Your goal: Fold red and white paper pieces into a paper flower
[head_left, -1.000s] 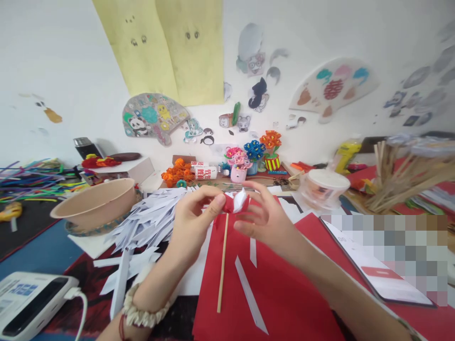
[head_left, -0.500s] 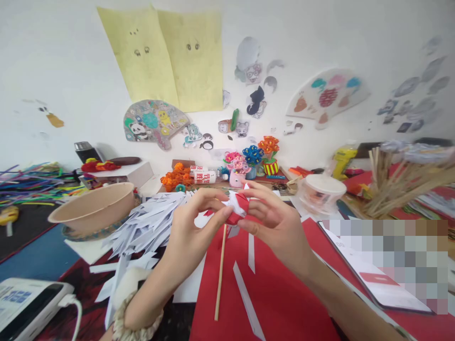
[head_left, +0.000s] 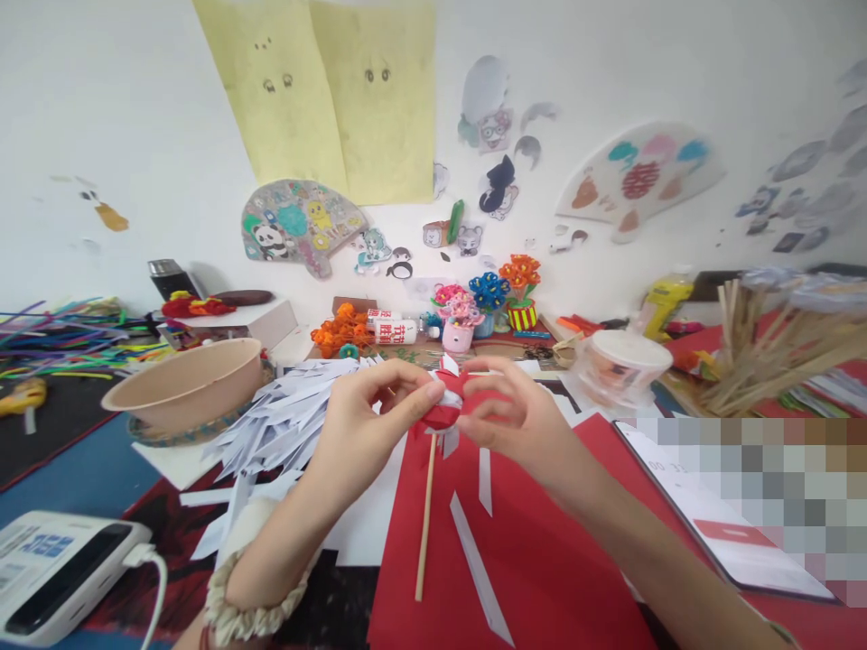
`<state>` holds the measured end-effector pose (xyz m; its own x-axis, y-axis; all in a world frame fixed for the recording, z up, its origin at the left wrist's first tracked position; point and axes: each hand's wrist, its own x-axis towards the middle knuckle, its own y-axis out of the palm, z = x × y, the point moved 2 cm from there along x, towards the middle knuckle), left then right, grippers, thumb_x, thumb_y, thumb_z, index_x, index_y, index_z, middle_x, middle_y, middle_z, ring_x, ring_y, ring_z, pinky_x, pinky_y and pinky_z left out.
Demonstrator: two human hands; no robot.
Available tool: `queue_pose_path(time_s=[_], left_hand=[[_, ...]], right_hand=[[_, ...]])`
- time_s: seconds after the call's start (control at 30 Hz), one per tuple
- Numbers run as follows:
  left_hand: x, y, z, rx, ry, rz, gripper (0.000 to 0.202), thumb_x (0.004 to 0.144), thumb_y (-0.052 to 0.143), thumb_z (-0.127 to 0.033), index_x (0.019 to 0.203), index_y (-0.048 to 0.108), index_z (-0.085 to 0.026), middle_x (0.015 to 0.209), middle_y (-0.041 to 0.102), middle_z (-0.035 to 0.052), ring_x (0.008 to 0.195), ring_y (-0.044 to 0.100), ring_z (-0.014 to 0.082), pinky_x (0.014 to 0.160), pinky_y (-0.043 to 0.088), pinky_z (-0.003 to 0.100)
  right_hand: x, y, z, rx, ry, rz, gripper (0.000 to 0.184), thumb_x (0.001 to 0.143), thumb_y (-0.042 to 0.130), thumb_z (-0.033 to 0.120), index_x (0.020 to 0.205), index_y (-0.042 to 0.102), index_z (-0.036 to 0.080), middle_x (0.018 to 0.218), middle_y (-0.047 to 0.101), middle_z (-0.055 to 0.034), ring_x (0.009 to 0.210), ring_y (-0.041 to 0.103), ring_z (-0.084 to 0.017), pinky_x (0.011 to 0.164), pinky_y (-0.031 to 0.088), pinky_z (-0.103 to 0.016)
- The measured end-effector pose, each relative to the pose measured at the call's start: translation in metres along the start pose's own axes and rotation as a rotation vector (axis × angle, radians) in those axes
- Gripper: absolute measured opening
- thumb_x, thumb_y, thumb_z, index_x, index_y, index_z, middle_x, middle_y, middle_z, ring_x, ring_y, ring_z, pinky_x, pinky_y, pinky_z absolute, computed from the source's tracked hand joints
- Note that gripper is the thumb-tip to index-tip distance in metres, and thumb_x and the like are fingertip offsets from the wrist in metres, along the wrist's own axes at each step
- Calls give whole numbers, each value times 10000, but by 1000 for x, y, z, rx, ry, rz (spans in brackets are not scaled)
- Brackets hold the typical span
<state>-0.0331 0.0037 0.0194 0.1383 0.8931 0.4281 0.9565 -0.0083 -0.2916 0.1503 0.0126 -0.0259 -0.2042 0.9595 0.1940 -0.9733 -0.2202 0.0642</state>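
Observation:
Above the red sheet, my left hand (head_left: 371,408) is closed, its thumb and fingers pinching a small folded red and white paper piece (head_left: 443,415). At the right edge of this piece is my right hand (head_left: 525,411). Its fingers are curved, with the thumb and fingertips at the paper's side. A thin wooden stick (head_left: 425,533) slants down from just below the folded paper; the hands and paper hide how its top end is joined. Under the hands lies the red sheet (head_left: 562,560), carrying a white paper strip (head_left: 480,569) and a shorter one (head_left: 485,483).
Left of my hands lies a heap of white paper strips (head_left: 284,415), beside a beige basin (head_left: 193,384). A white device with a cable (head_left: 68,573) sits front left. To the right are a phone (head_left: 718,524), a round tub (head_left: 627,361) and bundled sticks (head_left: 759,361).
The folded paper has turned between my fingers, and its white tip now points up. My right fingers have loosened and shifted to the paper's right edge. The camera view has shifted slightly.

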Motion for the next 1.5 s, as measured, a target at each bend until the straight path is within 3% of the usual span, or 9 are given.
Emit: queue_pose_path(time_s=[0.1,0.23,0.37,0.47,0.67,0.83,1.03,1.27,1.5], left_hand=[[0,0,2,-2,-28,0,175,806,749,-333,733,750,-173,662,681,17,592,530,118,552,382,249],[-1,1,2,-20,-67,9,184,795,756,-348,726,772,-179,669,697,25,609,544,123,551,391,239],[0,1,1,-74,-91,14,144,786,761,-318,714,789,-196,658,691,8,598,517,106,544,388,220],[1,1,1,-149,-128,29,115,780,768,-299,715,803,-211,667,700,-2,600,508,91,561,399,202],[0,4,-1,-269,-180,52,157,779,765,-274,639,778,-205,600,657,-23,547,461,67,544,400,179],[-1,5,-3,-245,-175,31,149,779,769,-271,652,776,-193,619,676,-13,559,489,72,547,409,180],[-1,8,-2,-254,-141,-24,110,767,779,-253,673,778,-195,644,691,-12,583,522,78,552,424,178],[-3,15,5,-256,-75,-55,93,788,761,-247,707,771,-202,694,727,1,627,591,107,586,466,213],[-10,18,5,-91,46,-93,94,824,736,-263,751,752,-206,703,712,5,647,585,135,628,463,265]], right_hand=[[2,-2,-3,17,110,99,417,734,833,477,986,711,169,779,703,-35,629,636,-140,658,541,-318],[3,-3,-6,92,139,182,323,772,809,468,892,762,173,751,716,-38,679,630,-148,687,496,-307],[5,-3,-9,155,138,205,222,783,819,420,808,782,203,689,648,15,629,524,-102,649,418,-262],[7,-4,-12,239,163,175,255,706,877,426,800,793,205,673,614,24,617,466,-96,620,373,-253],[6,4,-23,394,248,256,377,634,906,491,756,778,158,672,599,0,615,451,-101,618,349,-262],[4,9,-25,463,209,208,313,693,885,450,726,772,160,665,586,6,623,436,-101,615,339,-261],[5,8,-24,509,246,132,338,632,917,444,717,786,144,665,628,-15,631,451,-114,653,373,-278],[5,6,-21,560,279,51,318,595,942,389,662,767,132,639,564,2,595,382,-97,568,352,-243],[4,5,-22,652,282,8,292,570,956,342,658,770,135,608,535,18,559,354,-72,512,335,-199]])
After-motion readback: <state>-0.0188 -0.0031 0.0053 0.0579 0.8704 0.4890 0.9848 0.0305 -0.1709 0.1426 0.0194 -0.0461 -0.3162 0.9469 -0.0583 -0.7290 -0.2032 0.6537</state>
